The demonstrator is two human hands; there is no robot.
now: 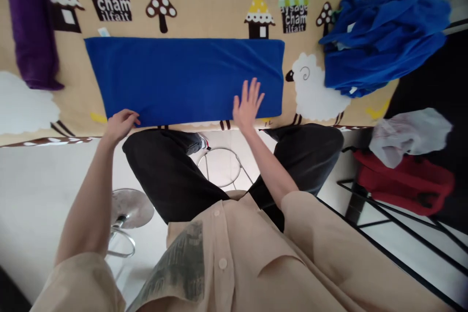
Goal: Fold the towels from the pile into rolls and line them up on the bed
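Observation:
A blue cloth [183,78] lies flat as a long rectangle on the patterned tablecloth [208,5], with faint wrinkles toward its right end. My left hand [122,125] rests at its near left corner, fingers bent and close together; whether they pinch the edge is too small to tell. My right hand [248,105] lies on the near right part of the cloth, palm down with its fingers spread, holding nothing. A white tag [103,32] sticks out at the far left edge.
A crumpled blue cloth pile [383,34] sits at the right, a purple cloth [32,24] at the far left. Below the table's near edge are my legs, a round stool [132,208], a red bag [405,183] and a whitish plastic bag [409,134].

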